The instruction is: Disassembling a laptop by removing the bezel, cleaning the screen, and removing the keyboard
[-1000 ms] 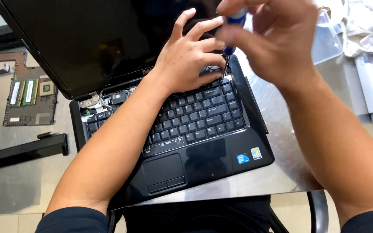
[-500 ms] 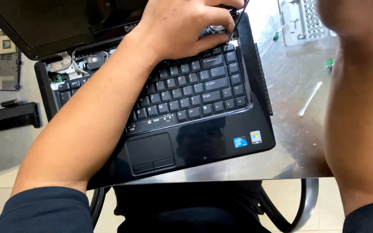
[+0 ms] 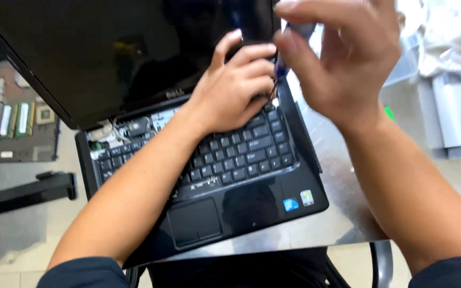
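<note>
A black laptop (image 3: pixel 252 208) lies open on the table with its dark screen (image 3: pixel 108 58) tilted back. The strip above its keyboard (image 3: pixel 241 154) is off at the left, and wires and small parts (image 3: pixel 116 130) show there. My left hand (image 3: pixel 236 93) rests on the keyboard's upper right corner, fingers curled over a dark rounded part (image 3: pixel 244 48) by the hinge. My right hand (image 3: pixel 342 58), blurred, is just to its right and pinches a blue-handled screwdriver (image 3: pixel 281 66) that points down at that same corner.
At the left lie a circuit board with memory modules (image 3: pixel 22 133) and a long black strip (image 3: pixel 22 194). A grey-white device (image 3: pixel 454 112), white cloth (image 3: pixel 454 37) and a small green bit (image 3: pixel 389 113) are at the right. The shiny table's edge (image 3: pixel 316 240) is near me.
My right hand swung out of view to the upper right half a second ago and is now back over the hinge corner with the screwdriver. My left hand stayed on that corner.
</note>
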